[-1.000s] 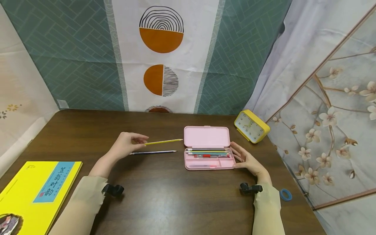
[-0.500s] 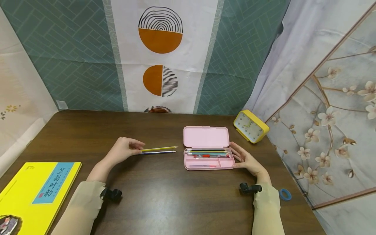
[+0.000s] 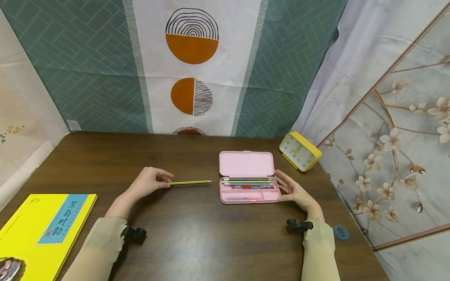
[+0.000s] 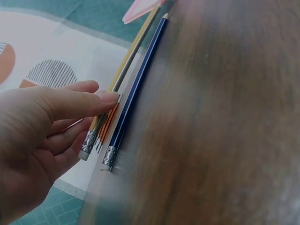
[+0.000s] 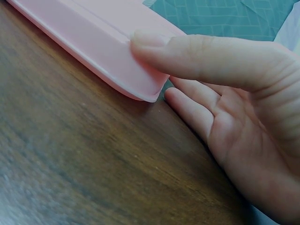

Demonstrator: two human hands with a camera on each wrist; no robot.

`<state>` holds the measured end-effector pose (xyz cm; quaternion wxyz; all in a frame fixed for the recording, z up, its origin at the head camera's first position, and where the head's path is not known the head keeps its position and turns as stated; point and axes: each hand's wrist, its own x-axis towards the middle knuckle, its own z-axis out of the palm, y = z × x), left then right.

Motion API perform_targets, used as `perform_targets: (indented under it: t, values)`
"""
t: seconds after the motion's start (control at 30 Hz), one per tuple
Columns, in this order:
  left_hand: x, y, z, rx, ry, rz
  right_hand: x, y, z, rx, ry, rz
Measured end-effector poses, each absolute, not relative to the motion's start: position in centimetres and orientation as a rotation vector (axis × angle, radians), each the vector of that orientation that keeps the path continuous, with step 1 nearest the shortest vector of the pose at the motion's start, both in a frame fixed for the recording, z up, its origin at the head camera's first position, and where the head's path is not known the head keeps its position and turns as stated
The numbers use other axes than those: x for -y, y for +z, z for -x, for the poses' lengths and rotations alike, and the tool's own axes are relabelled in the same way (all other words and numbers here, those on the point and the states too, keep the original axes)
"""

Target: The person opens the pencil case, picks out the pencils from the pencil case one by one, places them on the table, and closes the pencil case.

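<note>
My left hand pinches a yellow pencil between thumb and fingers near its eraser end, its tip pointing right. A dark blue pencil lies alongside it in the left wrist view; in the head view the yellow one covers it. To the right, an open pink pencil case holds several pencils and a red-and-clear pen. My right hand rests at the case's right end. Its thumb touches the case wall in the right wrist view, the other fingers extended past the corner.
A yellow clock stands behind the case on the right. A blue ring-shaped object lies beside the right sleeve. On the left is a yellow book with a blue title panel. Fabric hangings line the table's back and sides.
My left hand has brought the yellow pencil nearer to me, from behind the dark blue pencil until it overlaps it in the head view. The right hand keeps its place at the case.
</note>
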<state>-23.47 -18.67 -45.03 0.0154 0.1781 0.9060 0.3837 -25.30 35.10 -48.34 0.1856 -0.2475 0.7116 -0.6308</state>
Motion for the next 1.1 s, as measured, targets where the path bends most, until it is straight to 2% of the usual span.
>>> perform_targets:
  t: [1.1]
  values:
    - [18.37,-45.58,23.5,-2.815,1.101,-0.525,-35.08,-48.3,25.37,-1.978,-1.792,0.718]
